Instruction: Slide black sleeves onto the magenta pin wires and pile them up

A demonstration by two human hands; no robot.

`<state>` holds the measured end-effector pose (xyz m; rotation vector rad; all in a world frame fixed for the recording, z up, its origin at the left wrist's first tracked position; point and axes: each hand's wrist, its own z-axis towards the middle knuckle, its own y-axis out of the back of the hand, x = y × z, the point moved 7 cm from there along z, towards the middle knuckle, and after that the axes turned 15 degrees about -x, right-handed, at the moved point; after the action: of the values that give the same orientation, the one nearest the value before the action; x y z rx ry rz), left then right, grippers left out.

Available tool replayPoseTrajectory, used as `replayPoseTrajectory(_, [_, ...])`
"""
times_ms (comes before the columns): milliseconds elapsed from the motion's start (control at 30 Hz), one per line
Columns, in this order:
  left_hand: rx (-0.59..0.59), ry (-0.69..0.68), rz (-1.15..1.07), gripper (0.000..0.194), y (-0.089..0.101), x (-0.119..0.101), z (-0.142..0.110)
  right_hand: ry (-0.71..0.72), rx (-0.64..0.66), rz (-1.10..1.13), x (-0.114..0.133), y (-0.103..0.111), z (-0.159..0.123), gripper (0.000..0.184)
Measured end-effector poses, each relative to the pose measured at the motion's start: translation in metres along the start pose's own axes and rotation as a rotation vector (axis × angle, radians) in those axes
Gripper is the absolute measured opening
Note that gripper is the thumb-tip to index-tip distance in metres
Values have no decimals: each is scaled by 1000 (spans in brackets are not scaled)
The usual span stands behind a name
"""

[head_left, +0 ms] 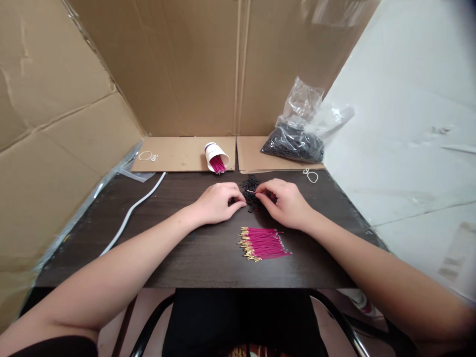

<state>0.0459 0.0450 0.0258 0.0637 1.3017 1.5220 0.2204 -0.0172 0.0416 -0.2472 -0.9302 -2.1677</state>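
My right hand [283,202] pinches a short magenta wire [252,191], its bare tip pointing left over a loose pile of small black tubes [250,184]. On the left edge of that pile, my left hand [222,202] has thumb and fingertips pressed together; whatever is between them is too small to make out. Closer to me lies a row of magenta wires [262,243], side by side, with gold-coloured ends on the left and silvery ends on the right.
A white paper cup [211,151] lies tipped on cardboard [171,153], more magenta wires inside. Behind on the right sits a clear bag [293,141] of black tubes. Rubber bands [312,176] and a pale cable [130,210] lie at the sides. Cardboard walls [186,64] enclose the back and left.
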Motion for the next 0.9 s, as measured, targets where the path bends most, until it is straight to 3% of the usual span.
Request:
replayPoseTrajectory(267, [4, -87, 92, 16, 2, -3, -1, 16, 6, 4, 3, -2, 0, 10])
replayPoseTrajectory(533, [51, -6, 120, 12, -2, 2, -2, 9, 45, 26, 3, -6, -1, 10])
replayPoseTrajectory(800, [53, -44, 108, 10, -3, -2, -2, -13, 62, 41, 2, -8, -3, 11])
replayPoseTrajectory(900, [-23, 80, -26, 10, 0, 2, 0, -31, 72, 51, 1, -9, -4, 10])
